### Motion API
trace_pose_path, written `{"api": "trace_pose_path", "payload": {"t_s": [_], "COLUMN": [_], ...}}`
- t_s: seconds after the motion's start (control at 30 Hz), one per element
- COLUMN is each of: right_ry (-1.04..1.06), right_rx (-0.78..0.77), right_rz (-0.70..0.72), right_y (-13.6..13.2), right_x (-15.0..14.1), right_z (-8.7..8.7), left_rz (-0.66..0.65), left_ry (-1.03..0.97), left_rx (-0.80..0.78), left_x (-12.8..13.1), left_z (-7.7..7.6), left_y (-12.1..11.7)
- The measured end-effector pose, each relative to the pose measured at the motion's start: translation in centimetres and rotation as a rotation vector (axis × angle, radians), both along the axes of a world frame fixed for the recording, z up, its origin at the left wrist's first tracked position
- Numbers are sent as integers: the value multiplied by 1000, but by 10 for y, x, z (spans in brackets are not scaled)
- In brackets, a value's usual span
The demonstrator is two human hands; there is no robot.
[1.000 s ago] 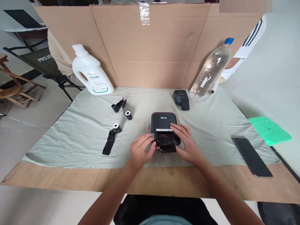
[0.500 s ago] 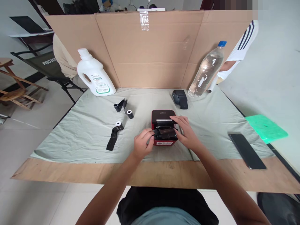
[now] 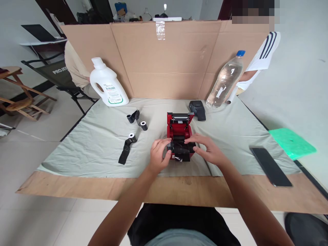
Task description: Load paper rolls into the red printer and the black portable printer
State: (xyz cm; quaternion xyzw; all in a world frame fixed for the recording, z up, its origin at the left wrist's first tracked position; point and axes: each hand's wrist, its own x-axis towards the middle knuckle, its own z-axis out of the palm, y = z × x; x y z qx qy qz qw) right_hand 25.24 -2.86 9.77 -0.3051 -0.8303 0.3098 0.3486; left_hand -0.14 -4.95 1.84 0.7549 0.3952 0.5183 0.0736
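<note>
A small red and black printer (image 3: 180,129) stands in the middle of the cloth with its lid raised. At its front, a black ribbon roll (image 3: 181,149) lies across the opening, and a loose flap hangs over the front face. My left hand (image 3: 159,154) pinches the roll's left end between thumb and fingers. On the other side, my right hand (image 3: 208,148) curls its fingers and thumb round the right end. Whether the roll is lifted off its seat is hard to see.
Black rolls (image 3: 132,137) with loose strips lie at left. A white jug (image 3: 109,83), a dark small device (image 3: 197,110) and a water bottle (image 3: 225,82) stand near the cardboard screen (image 3: 164,61). A phone (image 3: 271,166) and green sheet (image 3: 292,142) lie at right. People sit behind.
The printer's lid has swung up and back, showing the red inside. The black ribbon now hangs over the front face, and both hands remain at the printer's sides.
</note>
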Motion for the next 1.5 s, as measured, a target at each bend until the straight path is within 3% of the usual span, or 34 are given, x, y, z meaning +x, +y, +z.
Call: {"api": "trace_pose_path", "payload": {"t_s": [0.1,0.2,0.37,0.43,0.53,0.67,0.83,0.97,1.13,1.3,1.5], "right_ry": [9,-160,-811,-1000,-1093,-1020,-944,-822,-451,-163,-115], "right_rx": [-111,-126,119,81,24,100,245,327,287,13,-194], "right_rz": [-84,-227,-33,10,37,9,-152,-327,-434,-407,-260], "right_y": [10,38,77,83,87,81,54,35,30,38,58], "right_x": [1,-14,-61,-77,-86,-78,-64,-51,-41,-78,-149], "right_z": [5,9,17,22,25,23,28,49,85,108,94], "left_rz": [9,24,18,18,17,2,-11,-17,17,-5,-11], "left_ry": [7,14,16,18,20,5,-15,-47,-122,-168,-197], "left_rx": [-4,-15,-13,-17,-16,-11,-26,-34,-16,-57,-73], "left_x": [1,0,-1,-1,-2,-2,-1,-1,-1,-1,-2], "left_z": [-1,-2,-1,0,2,2,2,2,2,3,3], "left_y": [1,1,1,0,0,0,-1,-1,1,1,1]}}
